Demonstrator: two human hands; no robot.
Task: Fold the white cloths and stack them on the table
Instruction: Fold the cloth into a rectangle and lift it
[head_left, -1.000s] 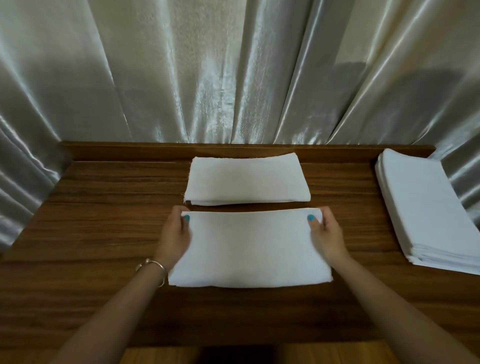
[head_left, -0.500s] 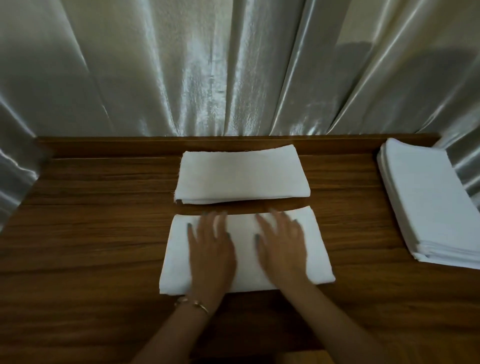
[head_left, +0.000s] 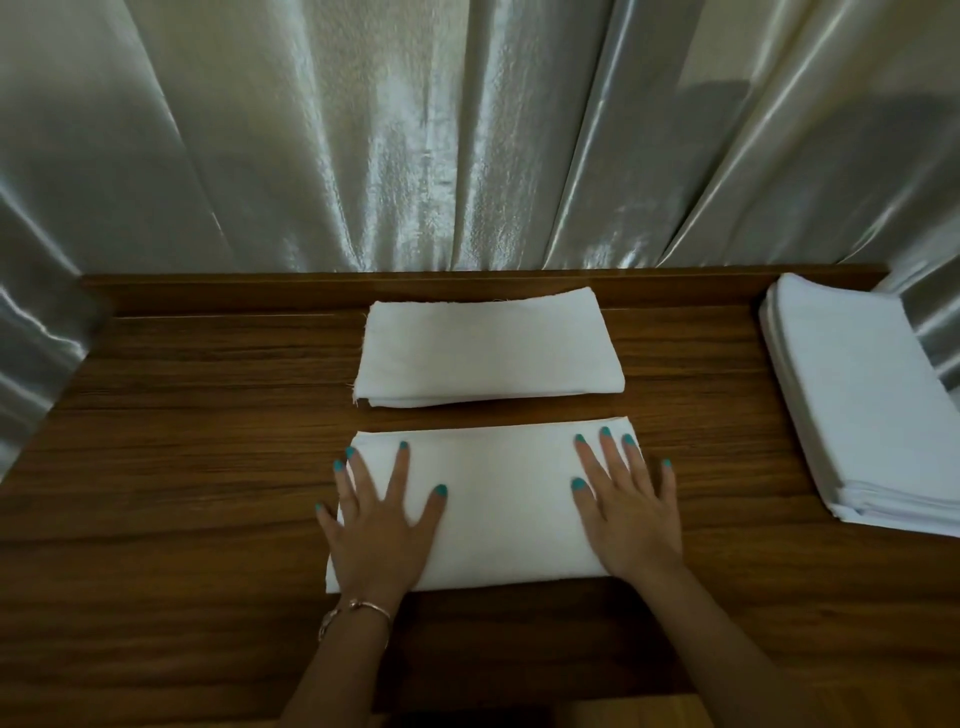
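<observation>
left hand and right hand are lying flat, splayed, gripping nothing, pressing near cloth; folded stack is lying directly beyond, long axes parallel.

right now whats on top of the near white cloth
Both hands lie flat on the near cloth: the left hand at its left end, the right hand at its right end. The patches under the palms are hidden. Nothing else rests on it.
</observation>
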